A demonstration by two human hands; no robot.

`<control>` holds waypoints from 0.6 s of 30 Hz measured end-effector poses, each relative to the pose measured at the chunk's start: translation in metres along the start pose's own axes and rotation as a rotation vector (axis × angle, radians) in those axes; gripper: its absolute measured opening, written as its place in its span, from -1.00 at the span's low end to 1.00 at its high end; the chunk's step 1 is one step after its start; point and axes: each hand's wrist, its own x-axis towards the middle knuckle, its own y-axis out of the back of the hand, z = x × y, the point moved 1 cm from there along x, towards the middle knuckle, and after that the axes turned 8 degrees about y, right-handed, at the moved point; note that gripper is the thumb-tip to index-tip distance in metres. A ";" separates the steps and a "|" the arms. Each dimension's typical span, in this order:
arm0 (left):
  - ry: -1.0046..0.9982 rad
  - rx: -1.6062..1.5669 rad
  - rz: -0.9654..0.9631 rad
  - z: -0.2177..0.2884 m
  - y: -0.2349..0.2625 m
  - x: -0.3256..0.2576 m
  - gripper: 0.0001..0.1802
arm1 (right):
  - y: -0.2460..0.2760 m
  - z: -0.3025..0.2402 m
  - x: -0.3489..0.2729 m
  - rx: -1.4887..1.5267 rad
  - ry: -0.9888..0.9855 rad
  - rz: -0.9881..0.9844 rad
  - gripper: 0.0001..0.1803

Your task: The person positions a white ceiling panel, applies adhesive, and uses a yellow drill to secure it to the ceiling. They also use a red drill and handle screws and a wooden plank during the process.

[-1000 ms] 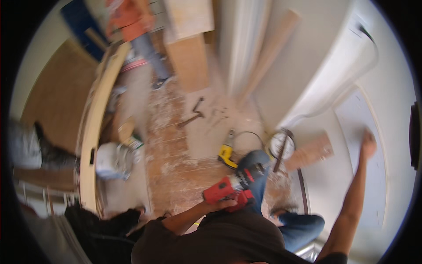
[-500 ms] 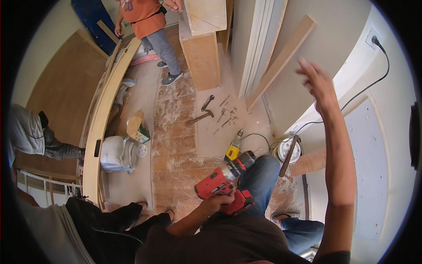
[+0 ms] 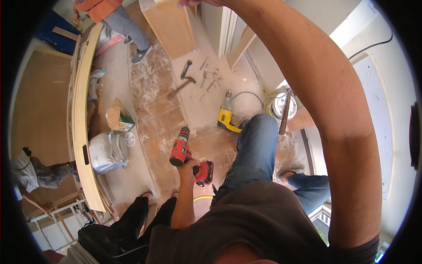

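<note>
My left hand [image 3: 189, 169] is closed around the grip of a red cordless drill [image 3: 179, 152], held low in front of me with its chuck pointing forward. Stretched far ahead, my right arm ends in a right hand [image 3: 203, 1] mostly cut off by the top edge. Only part of its fingers shows, close to a tall pale wooden box [image 3: 171, 33]; whether they touch it is unclear. Beyond my bent knee a yellow corded drill [image 3: 225, 116] lies on the floor. Farther off are a hammer [image 3: 182, 86], a dark hand tool [image 3: 187, 69] and several drill bits [image 3: 213, 81].
A white round container [image 3: 285, 104] with a brown-handled tool [image 3: 285, 115] across it stands right of my knee. Long boards [image 3: 80, 114] run along the left, beside white sacks [image 3: 105, 149]. Co-workers stand close on my left, by the left wall and at the far left, one in an orange shirt [image 3: 99, 6].
My right hand has swung from beside the right wall forward and left to the top edge. The red drill has moved left, away from my knee, and now points forward.
</note>
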 end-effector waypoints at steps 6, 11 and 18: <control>0.235 0.041 0.114 -0.065 0.034 -0.004 -0.48 | 0.003 0.026 -0.049 0.076 -0.010 -0.048 -0.38; 0.355 0.110 0.141 -0.083 0.011 -0.007 -0.79 | 0.057 0.084 -0.193 0.128 -0.104 0.049 -0.37; 0.340 0.674 0.195 -0.133 0.001 0.044 -0.80 | 0.041 0.198 -0.465 -0.038 -0.309 0.374 -0.45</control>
